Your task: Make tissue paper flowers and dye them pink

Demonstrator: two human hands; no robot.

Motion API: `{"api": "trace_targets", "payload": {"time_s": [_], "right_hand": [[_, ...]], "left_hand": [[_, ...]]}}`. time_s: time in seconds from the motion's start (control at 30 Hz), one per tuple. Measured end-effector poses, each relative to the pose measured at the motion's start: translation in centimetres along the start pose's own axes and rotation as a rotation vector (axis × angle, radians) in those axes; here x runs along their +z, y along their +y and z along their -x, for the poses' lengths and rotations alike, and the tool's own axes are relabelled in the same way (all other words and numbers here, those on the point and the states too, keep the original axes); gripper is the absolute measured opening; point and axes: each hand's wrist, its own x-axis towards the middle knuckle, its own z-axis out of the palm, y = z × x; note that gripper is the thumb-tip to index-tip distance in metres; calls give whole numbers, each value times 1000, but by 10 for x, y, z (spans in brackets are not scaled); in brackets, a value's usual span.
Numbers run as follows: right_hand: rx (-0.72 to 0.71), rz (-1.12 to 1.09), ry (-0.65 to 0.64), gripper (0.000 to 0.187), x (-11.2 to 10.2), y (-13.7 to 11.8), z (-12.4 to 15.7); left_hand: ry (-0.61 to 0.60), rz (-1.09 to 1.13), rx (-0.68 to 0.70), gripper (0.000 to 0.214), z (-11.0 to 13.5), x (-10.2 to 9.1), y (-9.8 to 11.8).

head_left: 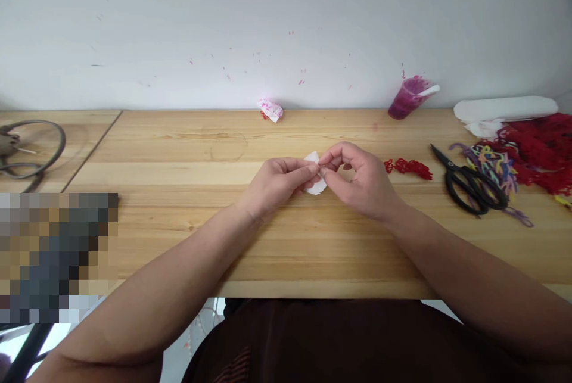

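Observation:
A small piece of white tissue paper (316, 186) is pinched between my two hands, over the middle of the wooden table. My left hand (281, 183) grips it from the left, thumb pressed against the fingers. From the right, my right hand (357, 177) closes thumb and forefinger at the gathered middle of the paper. Whether a thread runs between the fingertips I cannot tell. Just right of my right hand lies a short bundle of red yarn (413, 168). Black-handled scissors (473, 186) rest farther right, on multicoloured yarn pieces (496, 162).
At the back stand a tilted cup with purple-pink liquid (401, 100) and a crumpled pink-stained tissue (270, 109). A white roll (504, 108) and a red yarn heap (536, 148) lie at right. A grey cable (58, 139) loops on the left, above a blurred-out area.

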Motion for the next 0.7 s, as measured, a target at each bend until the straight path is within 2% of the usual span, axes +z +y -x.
{"api": "trace_targets", "payload": {"time_s": [0.23, 0.47, 0.7], "right_hand": [[-50, 23, -46, 29, -2, -1, 1], [-56, 49, -39, 9, -2, 0, 0], [-121, 43, 47, 8, -2, -5, 0]], "left_hand": [[25, -131, 43, 23, 1, -1, -3], [4, -176, 70, 22, 0, 0, -3], [28, -99, 29, 26, 0, 0, -3]]}}
